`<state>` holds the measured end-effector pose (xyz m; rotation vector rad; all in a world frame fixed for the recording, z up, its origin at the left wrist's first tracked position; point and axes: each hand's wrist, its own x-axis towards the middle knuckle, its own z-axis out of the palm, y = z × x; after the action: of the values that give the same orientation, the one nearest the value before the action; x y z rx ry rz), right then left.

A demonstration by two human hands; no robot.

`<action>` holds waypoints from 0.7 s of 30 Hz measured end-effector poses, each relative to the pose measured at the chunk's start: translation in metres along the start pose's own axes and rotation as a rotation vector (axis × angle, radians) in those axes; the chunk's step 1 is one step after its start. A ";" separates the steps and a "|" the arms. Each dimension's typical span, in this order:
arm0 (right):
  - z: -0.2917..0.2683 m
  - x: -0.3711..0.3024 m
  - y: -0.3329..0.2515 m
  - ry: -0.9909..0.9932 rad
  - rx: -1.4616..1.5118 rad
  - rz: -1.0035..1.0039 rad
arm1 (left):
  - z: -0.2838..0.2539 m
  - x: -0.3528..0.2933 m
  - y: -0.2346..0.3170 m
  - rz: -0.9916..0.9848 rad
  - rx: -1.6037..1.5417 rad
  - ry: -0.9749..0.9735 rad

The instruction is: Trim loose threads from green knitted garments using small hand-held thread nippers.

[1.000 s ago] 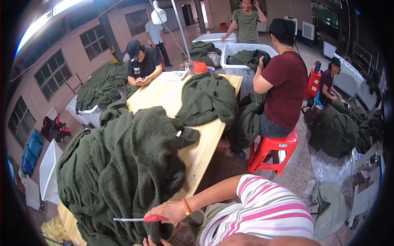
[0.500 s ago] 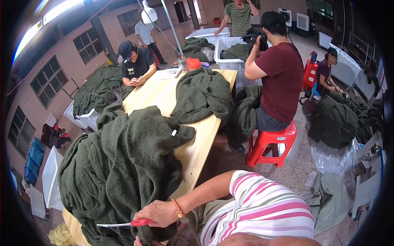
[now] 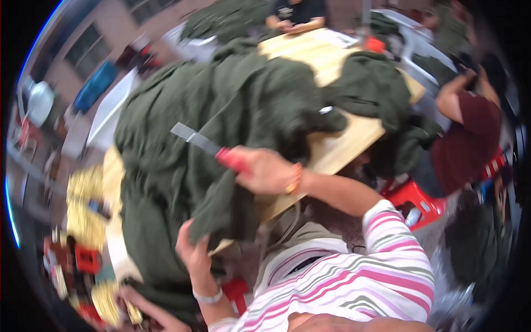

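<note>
Blurred by motion, my right hand (image 3: 268,170) is closed round the red handle of a bladed tool (image 3: 198,140). Its flat, straight metal blade points up and left over a heap of dark green knit garments (image 3: 166,116) on the wooden table. The blur hides what kind of blade it is. Lower down, my left hand (image 3: 194,252) pinches the near edge of a dark green knit garment (image 3: 218,213) that hangs from the heap toward me. Part of its fingers is behind the cloth.
Another person's arm (image 3: 152,310) reaches in at the lower left, beside yellow bundles (image 3: 88,221). A second green heap (image 3: 373,83) lies farther along the table (image 3: 354,138). A person in maroon (image 3: 470,144) sits on a red stool (image 3: 420,207) at the right; another person (image 3: 298,14) is across the table.
My view has swung left and down. My right hand has lifted the bladed tool, turning its blade up and left. My left hand now shows more fully, at the garment's edge.
</note>
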<state>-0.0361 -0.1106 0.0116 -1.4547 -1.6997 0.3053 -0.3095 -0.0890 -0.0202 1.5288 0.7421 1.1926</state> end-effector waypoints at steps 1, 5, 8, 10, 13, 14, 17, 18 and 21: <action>-0.007 0.002 -0.002 -0.052 0.045 0.104 | 0.003 0.004 0.007 -0.124 -0.189 -0.154; -0.007 -0.004 0.010 -0.083 0.189 0.017 | 0.031 0.023 0.024 -0.373 -0.505 -0.242; -0.006 -0.012 -0.003 -0.139 0.236 -0.071 | 0.037 0.036 0.016 -0.483 -0.652 -0.240; -0.010 -0.013 -0.009 -0.172 0.279 -0.109 | 0.040 0.043 0.014 -0.500 -0.670 -0.262; -0.012 -0.010 -0.008 -0.182 0.360 -0.066 | 0.046 0.045 0.006 -0.506 -0.659 -0.320; -0.014 -0.007 -0.003 -0.172 0.352 -0.059 | 0.048 0.046 0.004 -0.493 -0.632 -0.345; -0.037 0.015 0.014 0.005 0.355 0.032 | 0.056 0.047 -0.002 -0.589 -0.585 -0.440; -0.044 0.025 0.023 0.077 0.377 0.013 | 0.063 0.048 -0.007 -0.642 -0.557 -0.455; -0.069 0.051 0.044 0.069 0.376 0.109 | 0.091 0.056 -0.022 -0.724 -0.555 -0.567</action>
<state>0.0462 -0.0744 0.0465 -1.2620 -1.4190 0.5932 -0.2031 -0.0635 -0.0231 0.9205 0.4518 0.3367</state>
